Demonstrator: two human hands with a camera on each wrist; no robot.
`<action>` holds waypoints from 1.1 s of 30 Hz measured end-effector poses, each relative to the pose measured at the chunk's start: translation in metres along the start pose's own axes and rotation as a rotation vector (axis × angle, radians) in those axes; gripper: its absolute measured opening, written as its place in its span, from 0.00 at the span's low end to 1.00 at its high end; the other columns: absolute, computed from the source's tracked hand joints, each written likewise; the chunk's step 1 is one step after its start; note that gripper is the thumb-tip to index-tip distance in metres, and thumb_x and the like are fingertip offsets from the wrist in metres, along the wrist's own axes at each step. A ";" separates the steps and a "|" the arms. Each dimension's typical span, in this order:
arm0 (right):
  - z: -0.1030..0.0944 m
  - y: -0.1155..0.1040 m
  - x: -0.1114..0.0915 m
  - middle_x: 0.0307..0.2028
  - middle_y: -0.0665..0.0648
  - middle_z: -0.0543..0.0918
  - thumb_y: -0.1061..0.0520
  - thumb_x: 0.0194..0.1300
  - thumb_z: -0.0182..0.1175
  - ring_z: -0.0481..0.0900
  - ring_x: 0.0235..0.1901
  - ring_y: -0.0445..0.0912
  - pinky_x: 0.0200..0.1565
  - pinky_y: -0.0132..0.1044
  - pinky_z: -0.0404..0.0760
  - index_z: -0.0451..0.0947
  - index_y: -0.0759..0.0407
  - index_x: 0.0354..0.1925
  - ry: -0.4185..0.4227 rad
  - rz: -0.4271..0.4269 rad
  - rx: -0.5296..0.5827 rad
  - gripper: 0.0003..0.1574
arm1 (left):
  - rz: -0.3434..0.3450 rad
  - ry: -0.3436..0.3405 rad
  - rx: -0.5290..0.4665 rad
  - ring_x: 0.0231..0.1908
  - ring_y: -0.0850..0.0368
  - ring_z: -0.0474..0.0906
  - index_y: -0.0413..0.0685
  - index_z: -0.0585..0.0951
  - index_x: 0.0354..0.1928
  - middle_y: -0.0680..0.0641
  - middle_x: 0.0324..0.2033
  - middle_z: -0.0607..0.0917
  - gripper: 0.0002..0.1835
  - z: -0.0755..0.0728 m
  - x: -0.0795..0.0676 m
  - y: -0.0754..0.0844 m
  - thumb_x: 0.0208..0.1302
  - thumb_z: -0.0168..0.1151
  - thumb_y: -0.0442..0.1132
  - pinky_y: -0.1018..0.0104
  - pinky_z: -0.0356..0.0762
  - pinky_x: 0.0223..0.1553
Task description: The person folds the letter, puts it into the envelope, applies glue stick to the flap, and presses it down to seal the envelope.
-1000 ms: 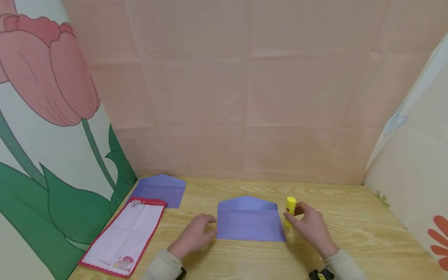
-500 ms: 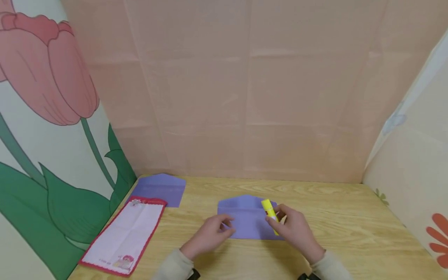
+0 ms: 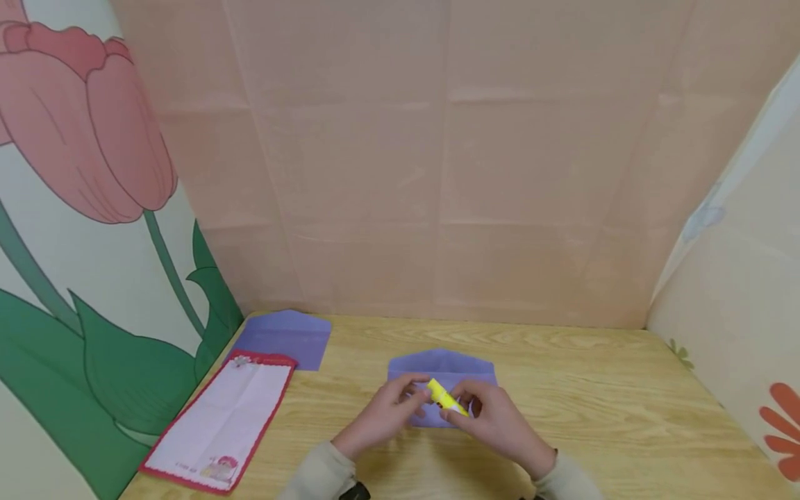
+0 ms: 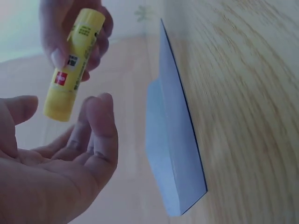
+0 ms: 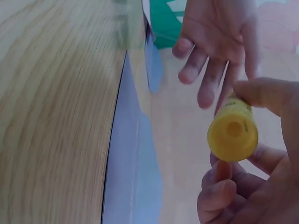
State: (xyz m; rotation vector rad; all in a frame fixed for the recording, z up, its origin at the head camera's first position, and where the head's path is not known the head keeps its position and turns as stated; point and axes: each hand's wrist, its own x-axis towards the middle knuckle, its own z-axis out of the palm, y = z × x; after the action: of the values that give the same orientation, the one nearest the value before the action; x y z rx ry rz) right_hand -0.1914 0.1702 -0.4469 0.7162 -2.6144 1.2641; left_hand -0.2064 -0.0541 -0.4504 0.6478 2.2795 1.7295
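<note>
My right hand (image 3: 490, 417) pinches a yellow glue stick (image 3: 445, 396) between thumb and fingers, tilted with its capped end toward the left. Beside that end is my left hand (image 3: 390, 410); in the left wrist view its thumb and fingers (image 4: 100, 121) are parted around the cap, with gaps on both sides. Beneath both hands a purple envelope (image 3: 440, 362) lies on the table, its pointed flap unfolded away from me. The hands hide much of the envelope's front in the head view. The right wrist view shows the round base of the glue stick (image 5: 232, 135) end-on.
A second purple envelope (image 3: 284, 340) lies at the back left of the wooden table (image 3: 594, 389). Its lower corner is overlapped by a sheet of white letter paper (image 3: 219, 423) with a red border. A pinkish covering (image 3: 437, 173) rises behind the table, with decorated panels at both sides.
My right hand has carried the glue stick leftward from beside the envelope to over it, tipping it from upright to slanted. My left hand has come right to meet it.
</note>
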 end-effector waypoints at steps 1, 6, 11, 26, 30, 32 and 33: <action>0.001 -0.001 0.000 0.24 0.43 0.75 0.49 0.61 0.71 0.66 0.20 0.34 0.21 0.28 0.68 0.80 0.45 0.32 -0.018 -0.016 0.017 0.08 | -0.003 -0.010 -0.017 0.37 0.53 0.83 0.44 0.75 0.64 0.47 0.43 0.84 0.22 0.000 0.001 -0.001 0.76 0.54 0.49 0.60 0.82 0.33; 0.006 -0.005 0.002 0.24 0.43 0.74 0.51 0.62 0.70 0.64 0.20 0.31 0.21 0.27 0.66 0.80 0.46 0.32 -0.060 -0.068 0.038 0.07 | -0.015 -0.031 -0.054 0.36 0.53 0.82 0.46 0.80 0.55 0.50 0.41 0.84 0.17 -0.001 0.001 -0.003 0.76 0.54 0.48 0.58 0.80 0.34; 0.008 -0.005 0.002 0.24 0.42 0.74 0.50 0.63 0.70 0.65 0.20 0.31 0.22 0.27 0.67 0.81 0.48 0.32 -0.084 -0.056 0.016 0.07 | -0.036 0.006 -0.043 0.34 0.54 0.81 0.46 0.83 0.51 0.50 0.38 0.84 0.15 -0.003 0.001 -0.007 0.75 0.56 0.47 0.57 0.81 0.35; 0.016 -0.002 0.002 0.25 0.42 0.75 0.52 0.50 0.77 0.68 0.22 0.34 0.24 0.28 0.71 0.80 0.49 0.31 -0.018 -0.010 -0.097 0.14 | -0.088 0.068 -0.034 0.31 0.52 0.84 0.43 0.85 0.39 0.47 0.31 0.88 0.16 -0.005 0.001 -0.009 0.72 0.60 0.49 0.54 0.85 0.36; 0.016 -0.001 0.003 0.26 0.42 0.75 0.53 0.49 0.78 0.70 0.24 0.35 0.26 0.29 0.72 0.80 0.50 0.32 0.002 -0.006 -0.115 0.15 | -0.094 0.088 -0.026 0.32 0.50 0.84 0.42 0.85 0.39 0.45 0.31 0.87 0.17 -0.008 0.001 -0.011 0.71 0.61 0.50 0.55 0.85 0.35; 0.016 0.001 0.002 0.27 0.42 0.76 0.54 0.49 0.78 0.71 0.25 0.35 0.28 0.29 0.74 0.80 0.50 0.32 0.009 0.008 -0.114 0.15 | -0.086 0.112 0.017 0.32 0.48 0.84 0.43 0.84 0.39 0.46 0.30 0.86 0.18 -0.012 0.001 -0.013 0.71 0.60 0.51 0.56 0.84 0.34; 0.015 0.002 0.002 0.27 0.43 0.76 0.54 0.49 0.77 0.72 0.26 0.36 0.28 0.29 0.74 0.80 0.50 0.32 0.011 0.022 -0.109 0.15 | -0.081 0.127 0.051 0.32 0.48 0.83 0.44 0.84 0.39 0.47 0.30 0.86 0.17 -0.015 0.001 -0.014 0.71 0.60 0.52 0.57 0.83 0.32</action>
State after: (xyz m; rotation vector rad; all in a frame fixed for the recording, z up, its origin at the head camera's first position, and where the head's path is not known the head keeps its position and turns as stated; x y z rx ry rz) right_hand -0.1935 0.1587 -0.4573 0.6621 -2.6653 1.1170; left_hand -0.2166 -0.0699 -0.4590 0.4596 2.4063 1.7261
